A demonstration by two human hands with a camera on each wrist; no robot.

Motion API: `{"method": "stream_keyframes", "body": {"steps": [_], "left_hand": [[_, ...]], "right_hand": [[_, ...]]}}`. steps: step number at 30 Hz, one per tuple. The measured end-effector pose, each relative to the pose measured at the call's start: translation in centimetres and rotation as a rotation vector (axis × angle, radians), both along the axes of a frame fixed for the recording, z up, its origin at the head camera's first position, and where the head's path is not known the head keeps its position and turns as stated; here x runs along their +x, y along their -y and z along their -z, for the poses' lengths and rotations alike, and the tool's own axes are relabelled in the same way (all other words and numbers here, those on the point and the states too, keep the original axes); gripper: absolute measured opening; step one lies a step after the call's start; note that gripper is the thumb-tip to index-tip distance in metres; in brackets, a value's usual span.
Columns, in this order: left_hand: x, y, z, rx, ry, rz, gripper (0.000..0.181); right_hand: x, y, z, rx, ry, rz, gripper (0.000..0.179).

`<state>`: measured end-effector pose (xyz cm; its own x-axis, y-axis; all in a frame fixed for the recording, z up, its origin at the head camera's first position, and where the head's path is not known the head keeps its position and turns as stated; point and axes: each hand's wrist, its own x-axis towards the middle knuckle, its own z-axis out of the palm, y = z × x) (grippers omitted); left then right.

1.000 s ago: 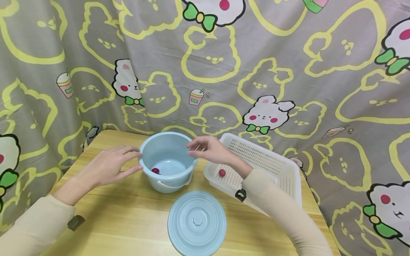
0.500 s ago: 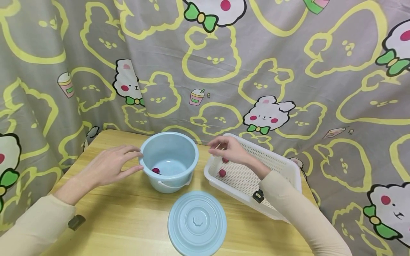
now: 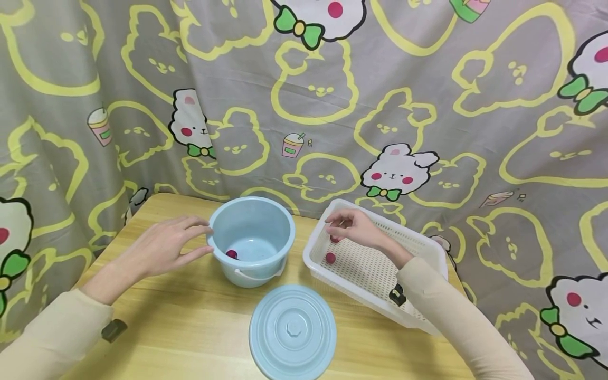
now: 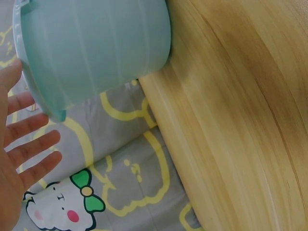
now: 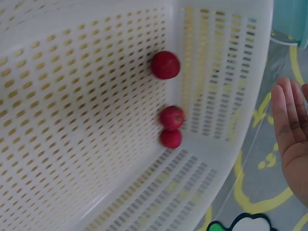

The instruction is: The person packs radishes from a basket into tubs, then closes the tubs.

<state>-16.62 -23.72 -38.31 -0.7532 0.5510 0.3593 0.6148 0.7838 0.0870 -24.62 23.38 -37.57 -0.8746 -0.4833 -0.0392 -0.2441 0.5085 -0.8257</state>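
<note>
My left hand (image 3: 163, 245) rests its fingertips at the rim of a light blue bucket (image 3: 258, 224), with its fingers spread and fairly straight. In the left wrist view, the thumb and fingers lie along the bucket's edge (image 4: 29, 72). A small dark red fruit (image 3: 231, 254) lies inside the bucket. Over the left end of a white perforated basket (image 3: 366, 269) hovers my right hand (image 3: 356, 228), fingers loosely bent and holding nothing. Below it are round red fruits; the right wrist view shows one apart (image 5: 165, 65) and two touching (image 5: 172, 118) near the basket's end wall.
A round light blue lid (image 3: 292, 332) lies on the wooden table (image 3: 190, 316) in front of the bucket. The bucket's white handle (image 3: 258, 275) hangs down at its front. A grey patterned curtain (image 3: 247, 68) hangs behind the table.
My right hand has moved right, from over the bucket's right rim to over the basket. The left hand keeps its place at the bucket.
</note>
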Motion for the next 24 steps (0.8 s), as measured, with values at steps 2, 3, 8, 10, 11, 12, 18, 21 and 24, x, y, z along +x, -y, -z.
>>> {"method": "stream_keyframes", "body": {"steps": [2, 3, 8, 10, 11, 12, 18, 21, 24], "left_hand": [[0.0, 0.0, 0.0, 0.000, 0.001, -0.001, 0.040], [0.0, 0.0, 0.0, -0.001, 0.000, -0.001, 0.040], [0.0, 0.0, 0.0, 0.000, -0.008, 0.002, 0.040], [-0.1, 0.0, 0.0, 0.002, -0.011, 0.005, 0.040], [-0.1, 0.0, 0.0, 0.002, -0.012, 0.006, 0.040], [-0.1, 0.0, 0.0, 0.002, -0.012, 0.007, 0.041], [0.0, 0.0, 0.0, 0.004, -0.010, 0.005, 0.040], [0.0, 0.0, 0.0, 0.007, -0.007, 0.003, 0.040], [0.0, 0.0, 0.0, 0.008, -0.005, 0.003, 0.040]], "right_hand": [[-0.3, -0.5, 0.4, 0.023, 0.003, 0.002, 0.035], [-0.4, -0.7, 0.6, 0.034, 0.004, 0.001, 0.036], [-0.9, -1.7, 1.6, 0.084, -0.003, -0.008, 0.037], [-1.1, -2.0, 1.9, 0.100, -0.001, -0.009, 0.037], [-1.1, -2.1, 2.0, 0.107, 0.002, -0.007, 0.037], [-1.2, -2.2, 2.2, 0.118, 0.006, -0.007, 0.036], [-1.9, -2.8, 3.6, 0.185, 0.048, -0.006, 0.033], [-2.1, -3.0, 4.3, 0.205, 0.054, -0.020, 0.034], [-2.3, -3.2, 4.9, 0.221, 0.060, -0.041, 0.034]]}}
